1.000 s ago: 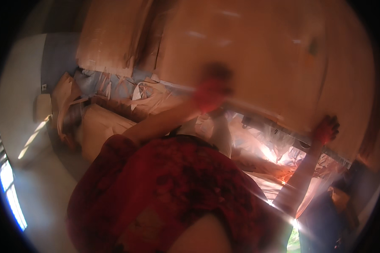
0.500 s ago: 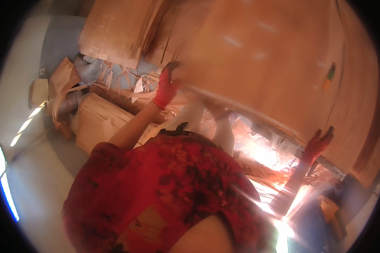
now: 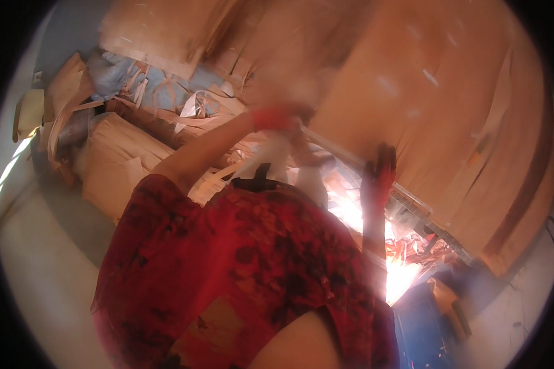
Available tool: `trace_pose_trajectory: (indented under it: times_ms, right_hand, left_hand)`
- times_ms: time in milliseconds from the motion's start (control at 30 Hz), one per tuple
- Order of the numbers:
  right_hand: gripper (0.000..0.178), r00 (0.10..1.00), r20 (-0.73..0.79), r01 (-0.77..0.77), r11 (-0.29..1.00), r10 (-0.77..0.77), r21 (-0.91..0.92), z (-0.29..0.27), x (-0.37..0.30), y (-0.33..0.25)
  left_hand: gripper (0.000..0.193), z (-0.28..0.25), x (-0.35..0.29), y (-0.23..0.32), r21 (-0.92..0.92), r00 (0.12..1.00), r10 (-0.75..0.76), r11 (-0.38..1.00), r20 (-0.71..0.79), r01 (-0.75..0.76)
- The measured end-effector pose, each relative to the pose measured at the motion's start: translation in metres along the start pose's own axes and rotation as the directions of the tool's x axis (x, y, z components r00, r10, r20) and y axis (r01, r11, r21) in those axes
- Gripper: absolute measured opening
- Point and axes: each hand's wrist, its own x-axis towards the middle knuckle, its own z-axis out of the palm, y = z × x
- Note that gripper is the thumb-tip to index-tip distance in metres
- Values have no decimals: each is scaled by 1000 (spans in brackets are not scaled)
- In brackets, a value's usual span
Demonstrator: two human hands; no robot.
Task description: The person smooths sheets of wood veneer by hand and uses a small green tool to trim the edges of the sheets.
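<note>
A broad stack of thin wood veneer sheets (image 3: 437, 123) fills the upper right. My left hand (image 3: 278, 118), in a red glove, reaches to the left corner of the top sheet; motion smears its fingers, so its hold cannot be made out. My right hand (image 3: 379, 177), gloved in red with dark fingertips, is at the near edge of the stack. Its fingers stretch upward over the edge, apart from the thumb, with nothing seen gripped in them.
Another pile of veneer sheets (image 3: 160, 31) stands at the upper left. Torn veneer strips (image 3: 209, 104) and a bundle of offcuts (image 3: 120, 150) lie to the left. A blue object (image 3: 418, 326) sits at the lower right beside strong sunlight. A pale block (image 3: 29, 114) stands far left.
My left hand has swept right, and my right hand has moved left along the stack's near edge. The top sheet's left edge has shifted right and now slants. The view has moved slightly.
</note>
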Motion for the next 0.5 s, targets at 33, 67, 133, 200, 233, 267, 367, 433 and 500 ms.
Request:
trace_pose_trajectory:
  times_ms: [33, 67, 133, 200, 233, 267, 367, 433, 500]
  right_hand:
    - [47, 1000, 19, -4, 1000, 4, 6, 7, 5, -7]
    - [48, 1000, 29, 12, 1000, -12, 3, 13, 8, -9]
    - [49, 997, 48, 54, 998, -54, 10, 26, 13, -11]
    - [56, 994, 70, 79, 997, -79, 3, 40, 14, -11]
    - [57, 993, 85, 78, 997, -79, 5, 46, 15, -11]
    - [59, 992, 100, 78, 997, -78, 7, 50, 14, -11]
    - [65, 990, 123, 76, 996, -69, -56, 55, 10, -9]
    - [65, 989, 123, 94, 994, -87, -50, 53, 11, -6]
    - [66, 987, 128, 98, 994, -93, -40, 51, 14, -5]
  left_hand:
    - [62, -6, -2, -11, 39, 992, 123, 992, 28, -124]
    - [58, -15, 2, 6, 22, 995, 18, 1000, 95, -20]
    - [49, -36, 3, 29, 26, 970, -132, 991, 205, 130]
    - [41, -44, 4, 28, 42, 952, -155, 988, 266, 149]
    - [37, -48, 4, 27, 53, 948, -138, 990, 288, 129]
    - [34, -49, 3, 28, 100, 937, -172, 984, 304, 148]
    - [28, -51, 5, 30, 184, 913, -230, 967, 338, 175]
    - [26, -52, 6, 36, 169, 911, -211, 973, 354, 160]
    - [25, -54, 9, 46, 222, 903, -238, 961, 358, 166]
